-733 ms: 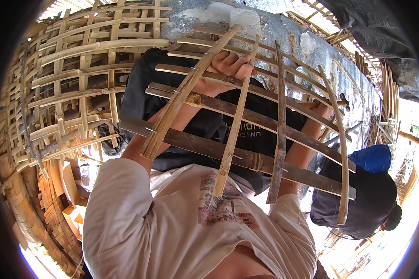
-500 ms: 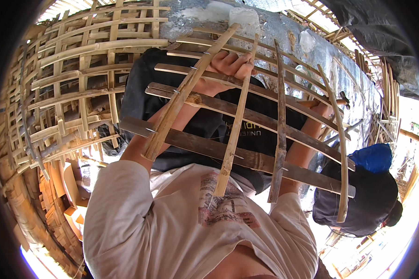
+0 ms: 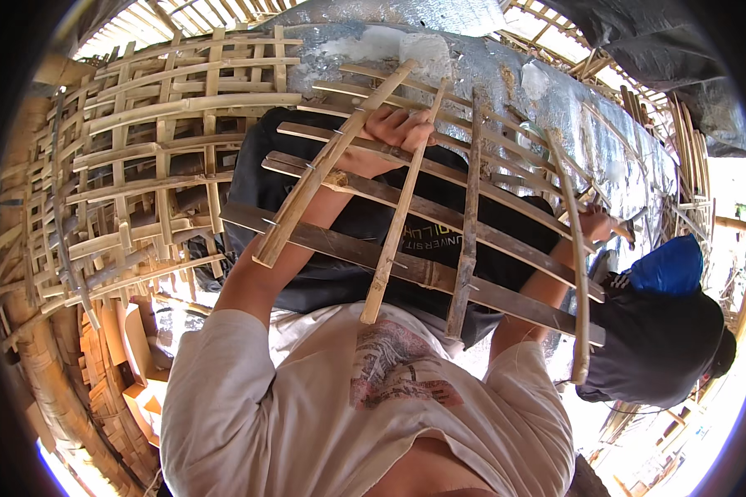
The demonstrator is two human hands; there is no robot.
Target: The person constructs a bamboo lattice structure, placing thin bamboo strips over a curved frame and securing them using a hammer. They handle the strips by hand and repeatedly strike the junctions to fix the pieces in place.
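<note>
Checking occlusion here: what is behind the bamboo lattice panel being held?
Behind the bamboo lattice panel a person's black shirt shows through the gaps. The slats and left hand cover the rest.

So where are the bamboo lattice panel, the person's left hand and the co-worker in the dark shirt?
bamboo lattice panel (image 3: 506,294): head view, on the wide lower slat.
left hand (image 3: 399,128): head view, on the knuckles gripping a slat.
co-worker in the dark shirt (image 3: 655,348): head view, on the shirt's back.

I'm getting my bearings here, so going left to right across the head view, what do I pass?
Large woven bamboo lattice wall → left hand gripping the bamboo slat frame → right hand → blue cloth bundle on a crouching person's dark-shirted back.
</note>
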